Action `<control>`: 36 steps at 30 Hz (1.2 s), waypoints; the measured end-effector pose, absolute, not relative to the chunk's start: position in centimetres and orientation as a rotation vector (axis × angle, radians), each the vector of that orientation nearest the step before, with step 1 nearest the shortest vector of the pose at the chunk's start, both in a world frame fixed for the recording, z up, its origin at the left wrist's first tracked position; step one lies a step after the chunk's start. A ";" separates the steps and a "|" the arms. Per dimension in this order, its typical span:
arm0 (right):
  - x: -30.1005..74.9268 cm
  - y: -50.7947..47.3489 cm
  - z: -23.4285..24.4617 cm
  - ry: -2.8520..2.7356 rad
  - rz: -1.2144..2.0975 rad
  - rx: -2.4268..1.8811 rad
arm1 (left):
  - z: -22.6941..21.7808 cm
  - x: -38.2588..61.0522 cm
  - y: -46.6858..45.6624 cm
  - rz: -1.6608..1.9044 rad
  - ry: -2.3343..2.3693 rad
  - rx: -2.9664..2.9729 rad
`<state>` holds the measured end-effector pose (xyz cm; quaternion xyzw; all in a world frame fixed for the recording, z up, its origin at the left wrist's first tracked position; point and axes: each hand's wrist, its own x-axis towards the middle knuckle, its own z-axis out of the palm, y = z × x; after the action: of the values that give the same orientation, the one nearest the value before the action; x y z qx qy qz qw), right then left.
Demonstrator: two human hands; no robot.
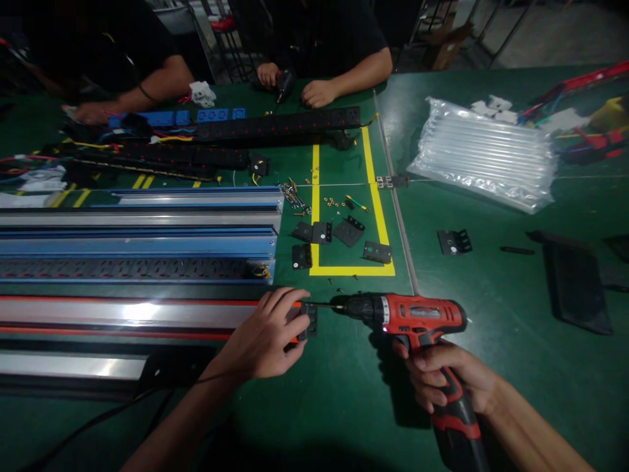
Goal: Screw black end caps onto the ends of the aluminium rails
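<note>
gripping the drill (425,314) by its handle, the right hand (442,377) has its fingers wrapped round it, just below the red body; the drill points left, its bit (324,305) level with the end of the orange bar (137,311). the bit's tip meets or nearly meets the end plate (312,321) there; whether it sits in a screw is too small to tell. the left hand (268,334) is closed over that same end of the bar, fingers curled across the top and down the far side, partly hiding the plate.

the bar lies flat on the green table (501,400), running off to the left edge. beyond it lie blue bars (137,246), side by side, and on the near side a grey bar (73,365) with a dark strap (98,419) near its end.

just past the drill's chuck are a few loose screws (340,290). black brackets (348,231) lie in and around the yellow tape (354,271), with brass nuts (331,202) near them. one more bracket (455,242) lies apart on the right, below a clear bag (484,154) of rods. across the table, a co-worker's hand (318,94) rests beside black strips (280,124).
</note>
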<state>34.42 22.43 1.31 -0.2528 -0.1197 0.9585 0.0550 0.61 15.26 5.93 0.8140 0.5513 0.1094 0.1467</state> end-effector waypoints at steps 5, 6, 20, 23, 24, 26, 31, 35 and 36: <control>34.4 22.4 1.3 -0.362 2.915 -0.763 | 6.0 0.6 15.2 0.309 1.589 2.344; 34.5 22.4 1.3 -0.370 2.910 -0.767 | 5.9 0.6 15.2 0.312 1.588 2.345; 34.3 22.3 1.6 -0.343 2.888 -0.833 | 6.2 0.6 15.3 0.315 1.588 2.342; 34.3 22.3 1.6 -0.328 2.897 -0.832 | 6.1 0.6 15.3 0.326 1.586 2.342; 34.3 22.3 1.6 -0.333 2.899 -0.836 | 6.1 0.7 15.3 0.329 1.588 2.341; 34.2 22.3 1.7 -0.346 2.897 -0.838 | 6.0 0.7 15.3 0.335 1.591 2.341; 34.3 22.3 1.6 -0.366 2.893 -0.829 | 6.0 0.7 15.3 0.349 1.589 2.345; 34.4 22.3 1.6 -0.370 2.895 -0.836 | 6.0 0.7 15.3 0.345 1.594 2.348; 34.3 22.3 1.6 -0.372 2.894 -0.842 | 6.0 0.7 15.3 0.340 1.596 2.348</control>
<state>34.35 22.33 1.63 -0.2768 -0.1222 0.9517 0.0524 0.65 15.33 5.98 0.8131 0.5525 0.1177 0.1408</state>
